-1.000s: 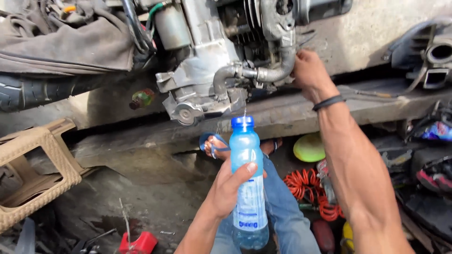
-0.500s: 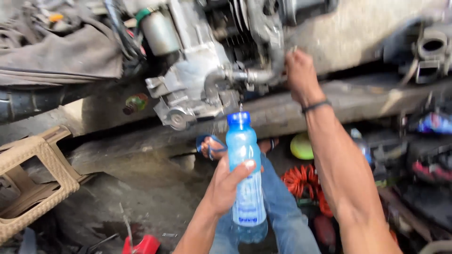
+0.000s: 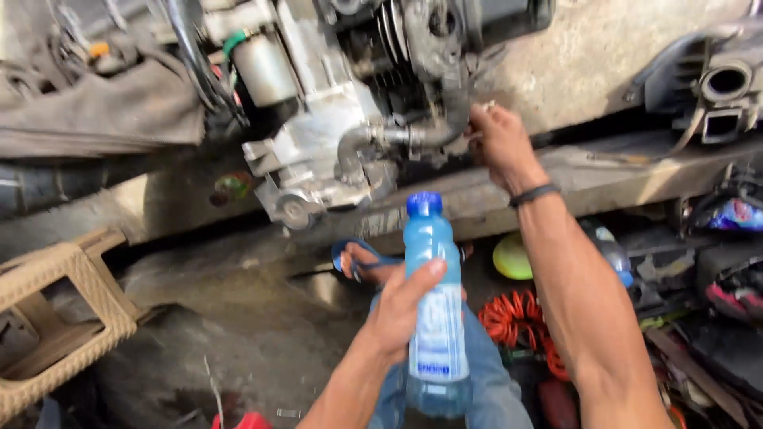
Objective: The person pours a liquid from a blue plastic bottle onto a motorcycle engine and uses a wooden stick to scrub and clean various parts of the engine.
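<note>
Two bare hands are seen at work below a motorcycle engine (image 3: 334, 151). The left hand (image 3: 401, 306) is wrapped around a light-blue plastic bottle (image 3: 433, 294), the fingers closed on its left side and the thumb laid across its front; the grip is firm and full on the bottle. The bottle is held upright, its blue cap (image 3: 424, 203) on and pointed toward the engine, just below a bent metal pipe (image 3: 405, 135) that runs out of the engine casing. A white label is carried on the bottle's lower half, and the bottom of the bottle is seen over the person's jeans (image 3: 485, 381).

The right hand (image 3: 497, 139) is raised to the far end of that pipe — its fingers are curled around the pipe's right end, where a small pale part shows between them. What exactly is pinched there cannot be told. A dark band (image 3: 534, 193) is worn on the right wrist.

To the near left a tan woven stool (image 3: 63, 318) is stood on the dirty floor (image 3: 238, 342). A foot in a blue sandal (image 3: 358, 258) is seen just behind the bottle. On the right — beside the right forearm — a coiled orange cord (image 3: 517, 318) and a yellow-green round object (image 3: 513, 256) lie among dark clutter.
</note>
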